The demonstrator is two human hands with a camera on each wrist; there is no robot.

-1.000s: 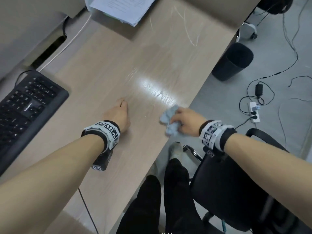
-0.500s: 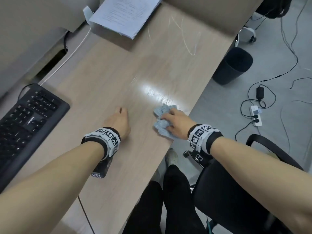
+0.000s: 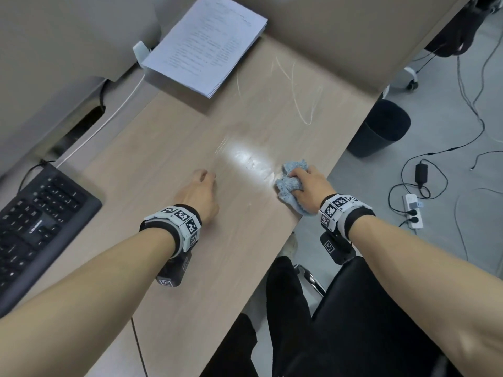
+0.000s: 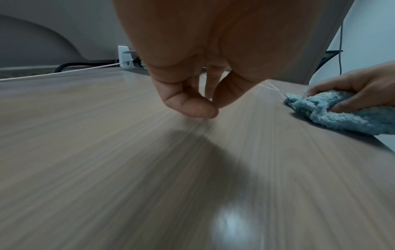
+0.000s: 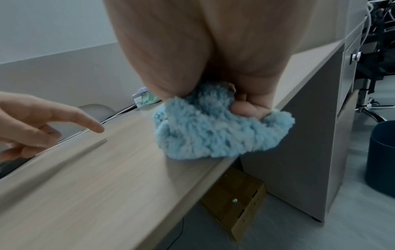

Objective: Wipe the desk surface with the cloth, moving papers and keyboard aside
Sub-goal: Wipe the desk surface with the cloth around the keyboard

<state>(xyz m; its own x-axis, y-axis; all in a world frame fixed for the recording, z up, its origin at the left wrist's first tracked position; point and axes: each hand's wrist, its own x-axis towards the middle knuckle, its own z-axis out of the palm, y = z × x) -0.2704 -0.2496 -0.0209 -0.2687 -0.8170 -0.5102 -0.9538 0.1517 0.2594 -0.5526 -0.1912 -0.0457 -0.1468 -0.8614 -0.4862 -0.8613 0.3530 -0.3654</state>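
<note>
My right hand [image 3: 309, 183] grips a crumpled light-blue cloth [image 3: 288, 185] and presses it on the wooden desk [image 3: 177, 148] right at its front edge, beside a bright glare patch. In the right wrist view the cloth [image 5: 213, 133] bulges out under the palm and slightly overhangs the edge. My left hand [image 3: 201, 187] lies on the desk about a hand's width to the left, fingers loosely curled, holding nothing. In the left wrist view the cloth [image 4: 342, 116] sits at the right. A stack of papers [image 3: 206, 44] lies at the far end. The black keyboard [image 3: 35, 227] sits at the left.
A white cable [image 3: 122, 104] runs along the desk's back edge. On the floor at the right stand a dark bin [image 3: 381, 129] and a power strip [image 3: 413, 210] with cords. A black chair [image 3: 367, 308] is behind my right arm. A cardboard box [image 5: 235, 199] lies under the desk.
My right hand has slid the cloth along the front edge away from me, up beside the glare patch. The left hand has stayed where it was.
</note>
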